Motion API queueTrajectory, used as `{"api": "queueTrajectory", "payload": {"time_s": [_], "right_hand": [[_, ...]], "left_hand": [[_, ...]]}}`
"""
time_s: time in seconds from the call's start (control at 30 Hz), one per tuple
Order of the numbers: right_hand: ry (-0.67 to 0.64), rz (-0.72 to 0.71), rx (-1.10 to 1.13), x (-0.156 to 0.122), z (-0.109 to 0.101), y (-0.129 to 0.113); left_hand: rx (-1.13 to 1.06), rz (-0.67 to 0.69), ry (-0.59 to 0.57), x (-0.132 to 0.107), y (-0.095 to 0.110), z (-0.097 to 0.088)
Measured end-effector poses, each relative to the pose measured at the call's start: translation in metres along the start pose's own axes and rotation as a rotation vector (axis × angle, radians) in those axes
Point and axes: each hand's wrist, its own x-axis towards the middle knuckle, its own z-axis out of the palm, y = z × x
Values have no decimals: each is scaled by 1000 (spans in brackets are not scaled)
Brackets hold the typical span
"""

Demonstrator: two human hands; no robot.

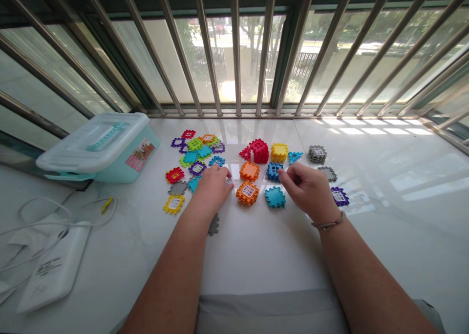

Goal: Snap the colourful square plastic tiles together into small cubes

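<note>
My left hand (215,186) is closed, palm down, with its fingertips on a plastic interlocking tile (229,181) that has a white window lattice; the hand hides most of it. My right hand (307,188) has its fingers curled, with thumb and forefinger at the right edge of a stack of blue interlocking tiles (274,171). In front of that stack lies a teal tile (275,197). Between my hands sit two orange stacks, one plain (249,171) and one with a white window (246,192). Under my left forearm a grey tile (213,225) is partly hidden.
Mixed coloured tiles (198,154) lie in a loose pile at left. Red (258,150), yellow (279,152) and grey stacks (317,154) stand behind; a purple tile (340,196) lies right. A lidded teal box (106,148), white power strip (54,265) and cables are left. Metal bars line the window.
</note>
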Motion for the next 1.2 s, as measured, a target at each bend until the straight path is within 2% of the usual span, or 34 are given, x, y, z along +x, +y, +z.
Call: {"api": "queueTrajectory", "payload": {"time_s": [0.3, 0.5, 0.83, 1.2], "right_hand": [[-24, 23, 0, -1, 0, 0], [-25, 19, -7, 0, 0, 1], [-32, 18, -14, 0, 1, 0], [-44, 17, 8, -1, 0, 0]], "left_hand": [[-52, 22, 58, 0, 0, 0], [-68, 83, -25, -1, 5, -3], [-36, 121, -26, -1, 5, -1], [-35, 193, 48, 2, 0, 4]]}}
